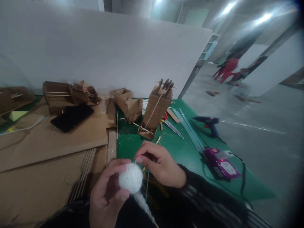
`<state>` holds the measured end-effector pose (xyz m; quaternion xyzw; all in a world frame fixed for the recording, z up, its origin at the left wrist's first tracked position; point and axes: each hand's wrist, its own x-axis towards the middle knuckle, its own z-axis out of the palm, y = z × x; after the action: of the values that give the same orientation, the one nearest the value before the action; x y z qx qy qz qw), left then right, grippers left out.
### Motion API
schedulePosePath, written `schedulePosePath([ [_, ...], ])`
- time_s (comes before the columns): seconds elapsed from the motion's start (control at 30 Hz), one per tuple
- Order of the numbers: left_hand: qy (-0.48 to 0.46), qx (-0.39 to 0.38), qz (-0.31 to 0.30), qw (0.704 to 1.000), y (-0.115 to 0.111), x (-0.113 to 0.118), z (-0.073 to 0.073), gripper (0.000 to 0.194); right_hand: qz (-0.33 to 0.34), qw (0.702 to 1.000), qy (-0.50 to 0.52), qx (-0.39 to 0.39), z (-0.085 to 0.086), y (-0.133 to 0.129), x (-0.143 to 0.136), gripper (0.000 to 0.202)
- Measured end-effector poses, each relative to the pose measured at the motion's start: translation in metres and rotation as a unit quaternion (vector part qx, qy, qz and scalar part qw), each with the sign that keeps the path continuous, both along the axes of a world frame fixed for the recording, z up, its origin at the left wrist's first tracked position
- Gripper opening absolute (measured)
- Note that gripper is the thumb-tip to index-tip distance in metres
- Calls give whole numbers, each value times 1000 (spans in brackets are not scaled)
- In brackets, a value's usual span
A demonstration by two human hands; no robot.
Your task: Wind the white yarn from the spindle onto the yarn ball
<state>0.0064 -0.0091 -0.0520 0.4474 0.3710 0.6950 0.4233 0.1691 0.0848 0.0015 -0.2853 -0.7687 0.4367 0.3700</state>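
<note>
Left grip (pixel 108 190) is curled part-open around a white yarn ball (pixel 130 178), thumb below and fingers above, ball held at its left side. Right grip (pixel 163 164) is closed in a pinch, thumb against forefinger, on a thin yarn end (pixel 135 161) at the ball's upper edge. So the ball sits between the two grips, nearer the left. Just under it, a fuzzy white wrapped length (pixel 143 204) slants down and right. A thin strand (pixel 147 186) hangs below the right grip.

Ahead of the right grip, on the green table (pixel 130 145): a tall cardboard model (pixel 154 110), tilted, string down its front; scissors (pixel 174 129) just beside it, blades pointing away from it. Smaller cardboard piece (pixel 134 107) to the model's left. Right of the right grip: clear glue sticks (pixel 190 129), blue glue gun (pixel 209 123) farther out, purple box (pixel 222 163) with a cable. Left of and beyond the left grip: cardboard sheets (pixel 59 145), a black flat object (pixel 72 117) on top, an open cardboard box (pixel 58 93) behind.
</note>
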Motion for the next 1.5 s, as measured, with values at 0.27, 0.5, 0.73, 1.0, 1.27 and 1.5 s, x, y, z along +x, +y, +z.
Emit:
schedulePosePath([
  [0.27,29,100,33,994,4,1,-6,32,-5,988,43,-149,-27,-27,-21,30],
  [0.5,181,67,76,978,7,5,1,28,10,976,76,-206,-20,-34,-28,18],
  [0.73,80,25,69,994,6,7,1,37,16,976,59,-207,-15,-40,-27,17],
  [1.0,53,-110,65,990,10,4,12,36,-20,989,-134,54,-18,-66,-29,16],
  [1.27,-135,-175,-39,974,13,-2,11,40,-6,957,-237,166,-23,-70,-30,12],
  [1.5,-315,-164,-86,931,20,-5,12,38,-9,939,-278,203,-32,-60,-18,11],
])
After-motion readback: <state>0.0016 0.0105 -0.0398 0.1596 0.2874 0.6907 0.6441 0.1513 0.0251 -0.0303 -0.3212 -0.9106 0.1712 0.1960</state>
